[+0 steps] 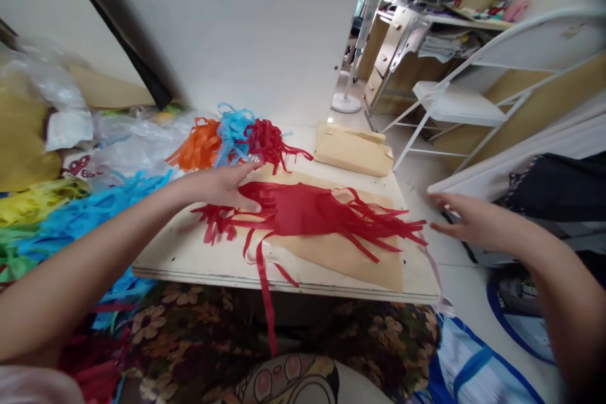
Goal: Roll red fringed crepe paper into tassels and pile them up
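A red sheet of thin paper or cloth (303, 211), cut into fringes at both ends, lies across a small cream table (199, 265). Some of its strips hang over the front edge. Over its left fringe is my left hand (231, 186), fingers apart and thumb spread; whether it touches the strips I cannot tell. My right hand (457, 218) hovers past the table's right side, beyond the right fringe tips, its fingers apart with nothing in them. Under the red sheet lies flat brown paper (364, 268).
Orange (201, 144), blue (233, 129) and dark red fringed bunches (269, 142) sit at the table's back, beside a folded brown paper packet (353, 148). Blue strips (95, 214) and plastic bags (137, 139) pile up on the left. A white folding chair (459, 104) stands back right.
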`<state>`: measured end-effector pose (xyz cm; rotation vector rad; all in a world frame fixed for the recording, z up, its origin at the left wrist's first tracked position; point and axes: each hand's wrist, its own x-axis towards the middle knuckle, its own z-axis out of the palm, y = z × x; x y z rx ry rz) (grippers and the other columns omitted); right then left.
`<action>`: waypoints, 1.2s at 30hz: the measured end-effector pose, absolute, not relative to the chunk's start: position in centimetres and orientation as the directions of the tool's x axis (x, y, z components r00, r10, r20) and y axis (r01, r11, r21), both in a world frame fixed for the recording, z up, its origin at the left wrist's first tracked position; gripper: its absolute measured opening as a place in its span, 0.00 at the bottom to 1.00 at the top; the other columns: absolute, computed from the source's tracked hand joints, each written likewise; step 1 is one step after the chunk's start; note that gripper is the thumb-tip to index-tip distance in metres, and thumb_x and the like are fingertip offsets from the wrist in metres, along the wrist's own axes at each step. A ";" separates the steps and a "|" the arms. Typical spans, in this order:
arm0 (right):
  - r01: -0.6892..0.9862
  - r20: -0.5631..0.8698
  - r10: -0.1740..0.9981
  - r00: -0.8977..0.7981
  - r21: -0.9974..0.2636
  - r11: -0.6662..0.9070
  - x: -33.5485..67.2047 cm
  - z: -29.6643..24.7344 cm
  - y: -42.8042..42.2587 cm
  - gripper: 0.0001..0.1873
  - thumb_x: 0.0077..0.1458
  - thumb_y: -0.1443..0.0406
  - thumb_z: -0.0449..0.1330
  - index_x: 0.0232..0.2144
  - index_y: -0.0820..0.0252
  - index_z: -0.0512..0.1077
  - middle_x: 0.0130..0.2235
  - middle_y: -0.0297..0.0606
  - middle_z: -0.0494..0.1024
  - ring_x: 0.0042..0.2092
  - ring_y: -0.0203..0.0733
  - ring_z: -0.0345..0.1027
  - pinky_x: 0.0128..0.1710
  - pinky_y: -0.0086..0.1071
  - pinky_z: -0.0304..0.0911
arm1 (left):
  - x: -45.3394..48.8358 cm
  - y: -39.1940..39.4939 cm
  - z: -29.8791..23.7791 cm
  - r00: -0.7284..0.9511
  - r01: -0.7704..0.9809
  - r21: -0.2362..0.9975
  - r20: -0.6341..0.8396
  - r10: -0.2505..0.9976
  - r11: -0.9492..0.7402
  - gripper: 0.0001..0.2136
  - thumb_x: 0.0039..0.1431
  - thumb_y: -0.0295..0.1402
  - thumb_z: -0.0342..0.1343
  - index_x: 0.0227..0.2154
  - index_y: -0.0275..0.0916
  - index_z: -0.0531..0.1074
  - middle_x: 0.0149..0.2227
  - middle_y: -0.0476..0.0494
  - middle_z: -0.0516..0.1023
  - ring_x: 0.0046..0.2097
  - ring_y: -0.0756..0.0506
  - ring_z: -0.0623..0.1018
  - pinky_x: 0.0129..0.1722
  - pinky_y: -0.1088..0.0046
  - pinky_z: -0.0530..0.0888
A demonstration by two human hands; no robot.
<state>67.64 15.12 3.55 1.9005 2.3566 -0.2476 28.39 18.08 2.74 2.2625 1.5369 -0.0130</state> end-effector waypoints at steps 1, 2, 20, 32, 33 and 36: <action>0.972 -0.048 0.973 -0.228 0.045 0.230 66.7 3.7 14.9 0.22 0.49 0.61 0.50 0.45 0.70 0.62 0.41 0.55 0.66 0.39 0.50 0.62 0.38 0.41 0.57 | 28.7 17.5 2.7 0.422 0.878 0.294 -0.107 0.900 -0.377 0.38 0.40 0.51 0.50 0.53 0.37 0.49 0.50 0.33 0.59 0.50 0.37 0.61 0.45 0.61 0.60; 0.946 0.071 0.947 -0.315 0.101 0.307 65.5 3.7 14.6 0.19 0.51 0.61 0.49 0.44 0.67 0.63 0.43 0.55 0.64 0.42 0.51 0.59 0.40 0.43 0.55 | 29.3 16.7 2.6 0.463 0.856 0.254 0.014 0.886 -0.451 0.34 0.41 0.51 0.49 0.50 0.38 0.54 0.52 0.33 0.57 0.52 0.37 0.58 0.47 0.59 0.57; 0.606 0.041 0.607 -0.794 -0.029 0.795 58.3 -0.6 13.7 0.11 0.49 0.58 0.53 0.34 0.54 0.70 0.54 0.41 0.51 0.54 0.50 0.42 0.49 0.47 0.43 | 22.0 13.7 0.5 0.606 0.788 0.181 -0.055 0.794 -0.589 0.19 0.59 0.33 0.34 0.31 0.36 0.71 0.57 0.50 0.44 0.56 0.41 0.48 0.53 0.59 0.50; 0.696 0.339 0.632 -0.697 0.102 0.711 54.5 -1.1 12.6 0.09 0.51 0.62 0.52 0.29 0.59 0.70 0.40 0.38 0.68 0.40 0.43 0.58 0.46 0.41 0.47 | 25.0 10.9 -1.5 0.747 0.646 0.108 0.115 0.655 -0.755 0.11 0.52 0.37 0.44 0.35 0.43 0.69 0.57 0.45 0.43 0.56 0.38 0.48 0.52 0.54 0.50; 0.715 0.320 0.656 -0.684 0.115 0.689 53.9 -1.4 12.6 0.09 0.50 0.62 0.52 0.29 0.60 0.70 0.40 0.39 0.68 0.40 0.43 0.57 0.47 0.42 0.46 | 24.8 10.7 -1.8 0.751 0.646 0.089 0.106 0.652 -0.758 0.11 0.52 0.37 0.45 0.34 0.44 0.70 0.57 0.45 0.44 0.56 0.37 0.48 0.52 0.53 0.50; 0.740 0.256 0.698 -0.668 0.133 0.659 52.9 -2.3 12.9 0.08 0.50 0.65 0.51 0.26 0.60 0.70 0.40 0.38 0.67 0.42 0.43 0.56 0.50 0.44 0.40 | 23.1 11.0 -2.0 0.727 0.681 0.017 0.107 0.679 -0.732 0.11 0.51 0.37 0.45 0.34 0.45 0.70 0.56 0.45 0.47 0.56 0.37 0.49 0.51 0.51 0.49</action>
